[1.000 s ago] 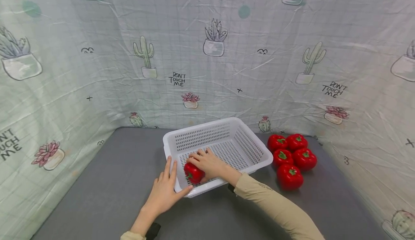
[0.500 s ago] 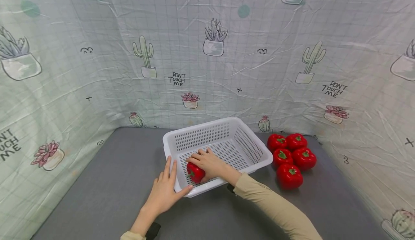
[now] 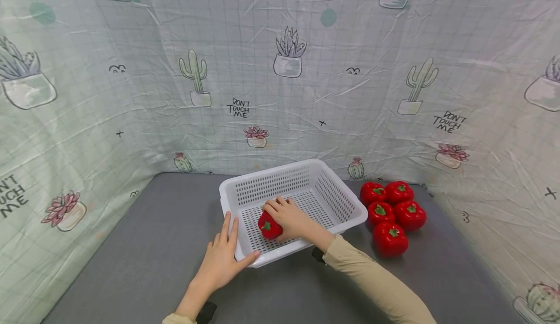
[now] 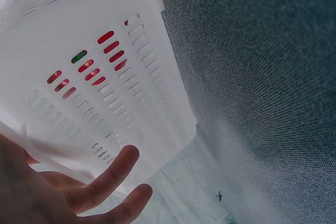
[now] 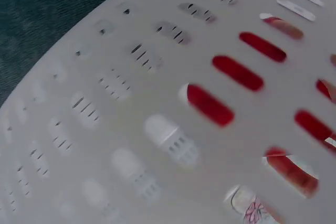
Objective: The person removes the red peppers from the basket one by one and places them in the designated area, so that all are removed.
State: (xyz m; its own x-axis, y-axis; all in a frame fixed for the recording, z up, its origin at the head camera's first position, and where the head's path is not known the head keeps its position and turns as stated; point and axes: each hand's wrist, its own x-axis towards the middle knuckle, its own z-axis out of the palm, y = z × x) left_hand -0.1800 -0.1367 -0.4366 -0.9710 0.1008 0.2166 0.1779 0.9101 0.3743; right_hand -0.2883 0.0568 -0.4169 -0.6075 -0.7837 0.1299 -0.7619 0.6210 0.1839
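A white perforated plastic basket (image 3: pixel 284 252) stands on the grey table. My right hand (image 3: pixel 294 220) reaches over its front rim and grips a red bell pepper (image 3: pixel 269 227) inside, near the front left part of the basket floor. The pepper's green stem faces me. My left hand (image 3: pixel 220 260) rests on the basket's front left corner, fingers extended along the left rim and thumb on the front rim. In the left wrist view the pepper (image 4: pixel 106 37) shows through the side slots. Through slots in the right wrist view, red pepper (image 5: pixel 239 73) shows; the right hand is mostly hidden there.
Several red bell peppers (image 3: pixel 391 239) sit close together on the grey table (image 3: pixel 144 256), right of the basket. A light curtain (image 3: pixel 306 95) printed with cacti encloses the table at the back and both sides.
My right hand has moved the pepper a little to the right and away from the basket's left wall, its stem turning more toward me. The left hand and the basket stay in place.
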